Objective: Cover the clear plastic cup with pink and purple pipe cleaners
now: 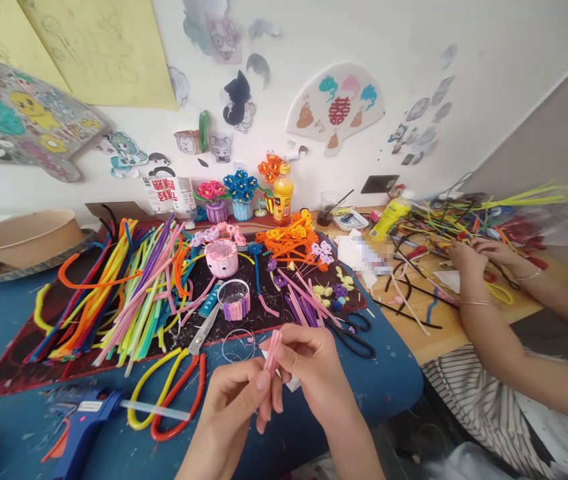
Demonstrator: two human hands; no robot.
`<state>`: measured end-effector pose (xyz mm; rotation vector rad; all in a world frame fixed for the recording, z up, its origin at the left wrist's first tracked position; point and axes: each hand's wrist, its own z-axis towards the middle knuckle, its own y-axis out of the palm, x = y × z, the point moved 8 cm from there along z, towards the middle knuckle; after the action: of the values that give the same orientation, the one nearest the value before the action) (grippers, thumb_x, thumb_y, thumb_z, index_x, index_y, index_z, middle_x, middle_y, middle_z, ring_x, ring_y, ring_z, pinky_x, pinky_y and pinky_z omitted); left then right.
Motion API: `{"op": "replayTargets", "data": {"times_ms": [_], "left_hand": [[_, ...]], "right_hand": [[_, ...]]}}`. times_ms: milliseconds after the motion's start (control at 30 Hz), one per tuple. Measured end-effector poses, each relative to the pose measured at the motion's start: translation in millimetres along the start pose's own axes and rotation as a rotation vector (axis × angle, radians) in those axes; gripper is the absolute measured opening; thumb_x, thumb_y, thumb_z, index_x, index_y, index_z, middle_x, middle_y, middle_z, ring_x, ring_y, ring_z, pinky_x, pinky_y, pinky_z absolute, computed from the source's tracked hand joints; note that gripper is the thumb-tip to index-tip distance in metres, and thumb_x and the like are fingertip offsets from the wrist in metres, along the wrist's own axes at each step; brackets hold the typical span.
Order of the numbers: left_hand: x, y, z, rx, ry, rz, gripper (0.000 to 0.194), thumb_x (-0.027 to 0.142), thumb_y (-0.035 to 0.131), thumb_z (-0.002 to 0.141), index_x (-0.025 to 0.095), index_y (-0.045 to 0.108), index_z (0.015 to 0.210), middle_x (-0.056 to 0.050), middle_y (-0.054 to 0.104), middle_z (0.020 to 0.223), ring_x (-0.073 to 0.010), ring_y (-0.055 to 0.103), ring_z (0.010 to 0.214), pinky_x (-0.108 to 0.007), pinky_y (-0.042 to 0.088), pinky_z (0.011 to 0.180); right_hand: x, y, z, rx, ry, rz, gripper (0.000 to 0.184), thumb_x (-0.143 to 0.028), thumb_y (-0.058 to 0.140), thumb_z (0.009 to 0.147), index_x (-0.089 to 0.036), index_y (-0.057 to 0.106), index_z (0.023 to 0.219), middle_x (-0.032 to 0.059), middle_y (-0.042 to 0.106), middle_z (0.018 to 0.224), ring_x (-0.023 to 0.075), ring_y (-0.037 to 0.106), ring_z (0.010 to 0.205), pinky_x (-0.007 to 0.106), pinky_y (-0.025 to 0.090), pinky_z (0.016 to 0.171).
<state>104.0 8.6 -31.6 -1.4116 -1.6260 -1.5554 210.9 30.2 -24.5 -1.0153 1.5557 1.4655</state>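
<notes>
Between my two hands is a folded piece of pink pipe cleaner, held upright above the front of the table. My left hand pinches its lower end between thumb and fingers. The thumb and fingertips of my right hand grip it higher up. Something white shows partly behind my fingers; I cannot make out what it is. Just beyond my hands lie a clear ring and a clear cup ring partly wrapped in pink and purple pieces. A finished pink pot stands farther back.
Colourful pipe cleaners cover the dark mat on the left. Red-and-yellow scissors and a blue glue gun lie nearer. Black scissors rest to the right. Beside me, a co-worker's hands handle materials at a wooden table.
</notes>
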Motion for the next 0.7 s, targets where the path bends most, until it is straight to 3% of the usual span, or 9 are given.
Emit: {"op": "replayTargets", "data": {"times_ms": [300,433,500,567,633,700], "left_hand": [[2,-3.1,4,-0.008,0.007,-0.015,0.046,0.049,0.076,0.076,0.019,0.062,0.044,-0.006,0.054,0.052,-0.0204,0.056,0.069,-0.024,0.033,0.045],[-2,-12.7,9,0.038,0.037,0.088,0.042,0.052,0.072,0.079,0.018,0.065,0.056,-0.005,0.062,0.057,-0.0146,0.054,0.053,-0.023,0.037,0.041],[5,-27.3,9,0.188,0.177,0.295,0.026,0.047,0.072,0.082,0.021,0.07,0.083,-0.003,0.071,0.068,-0.0143,0.059,0.051,-0.023,0.045,0.043],[25,-35.1,0,0.362,0.441,0.638,0.027,0.038,0.073,0.084,0.026,0.066,0.107,-0.001,0.076,0.081,-0.0154,0.068,0.06,-0.024,0.053,0.054],[44,-22.6,-15,0.439,0.781,1.035,0.03,0.027,0.072,0.086,0.025,0.065,0.115,-0.002,0.078,0.091,-0.0163,0.073,0.069,-0.025,0.056,0.066],[50,-2.4,-29,0.41,1.077,1.339,0.024,0.019,0.067,0.089,0.02,0.068,0.114,-0.006,0.079,0.093,-0.0179,0.075,0.075,-0.026,0.056,0.072]], "right_hand": [[7,5,4,-0.014,0.084,0.111,0.028,-0.044,0.084,0.071,-0.017,0.08,0.07,0.0016,0.065,0.055,0.007,0.046,0.043,0.02,0.035,0.044],[7,1,7,0.075,0.041,0.128,0.025,-0.041,0.084,0.071,-0.017,0.078,0.066,0.0003,0.063,0.052,0.0082,0.046,0.042,0.022,0.037,0.043],[5,-5,8,0.155,-0.025,0.104,0.024,-0.04,0.083,0.074,-0.017,0.078,0.066,-0.0015,0.057,0.048,0.0092,0.046,0.043,0.023,0.039,0.044],[4,-9,7,0.228,-0.079,0.078,0.026,-0.04,0.081,0.076,-0.018,0.077,0.064,-0.0018,0.055,0.046,0.01,0.048,0.044,0.024,0.041,0.046],[6,-11,6,0.283,-0.091,0.071,0.028,-0.041,0.081,0.076,-0.017,0.076,0.063,-0.0004,0.058,0.047,0.0108,0.05,0.044,0.025,0.044,0.047],[9,-10,5,0.314,-0.072,0.081,0.03,-0.043,0.082,0.075,-0.017,0.076,0.063,0.0004,0.059,0.048,0.0114,0.052,0.044,0.025,0.045,0.046]]}}
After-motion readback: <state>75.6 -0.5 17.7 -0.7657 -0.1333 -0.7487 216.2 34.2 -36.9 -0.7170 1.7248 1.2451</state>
